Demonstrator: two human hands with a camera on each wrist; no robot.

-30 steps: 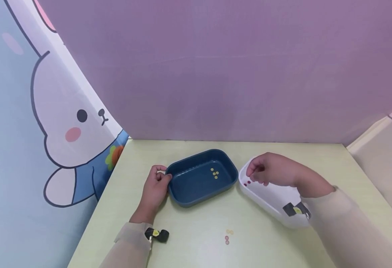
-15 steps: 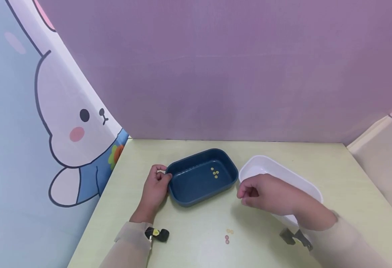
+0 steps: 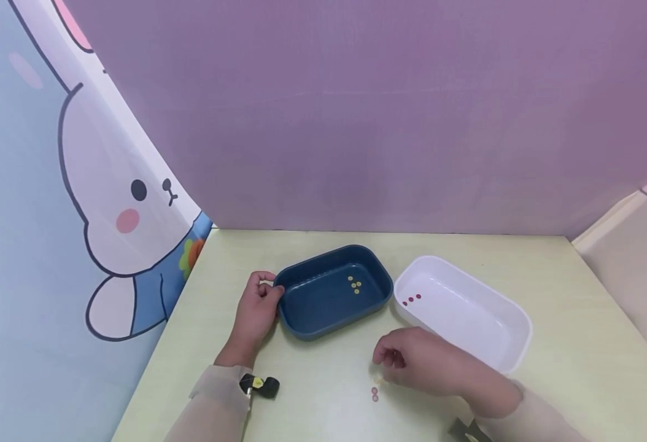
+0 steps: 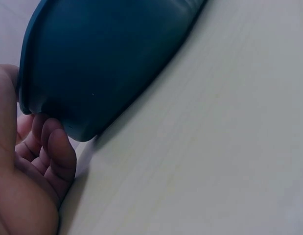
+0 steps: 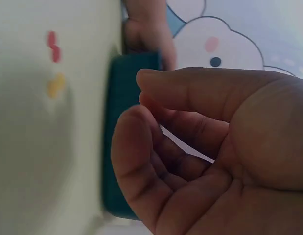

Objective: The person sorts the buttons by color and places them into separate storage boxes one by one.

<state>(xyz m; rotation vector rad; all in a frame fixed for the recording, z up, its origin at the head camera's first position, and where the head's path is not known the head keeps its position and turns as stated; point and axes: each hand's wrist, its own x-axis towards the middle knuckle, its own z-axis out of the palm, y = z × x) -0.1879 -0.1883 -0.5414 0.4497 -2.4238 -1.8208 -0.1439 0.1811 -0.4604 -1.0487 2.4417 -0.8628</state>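
My left hand point(image 3: 257, 310) grips the left end of a dark blue rectangular tray point(image 3: 315, 314), its thumb over the rim. Small yellow button-like discs point(image 3: 356, 291) lie inside the tray towards its right side. My right hand point(image 3: 425, 362) hovers over the table in front of a white tray point(image 3: 467, 301), fingers loosely curled. The right wrist view shows a gap between thumb and fingertips, with nothing held. Below that hand are two yellow discs point(image 5: 53, 89) and two red discs point(image 3: 375, 398), each pair touching. Three red discs point(image 3: 410, 299) lie in the white tray's left end.
The trays stand close together on a pale wood table point(image 3: 312, 393). Behind them rises a purple backdrop point(image 3: 356, 123), with a rabbit-printed cloth point(image 3: 108, 184) at the left. Black straps point(image 3: 268, 387) with cameras sit at the wrists.
My right hand has left the white tray and moved down and left towards the loose discs. A third red disc now shows in the white tray. My left hand has stayed put.
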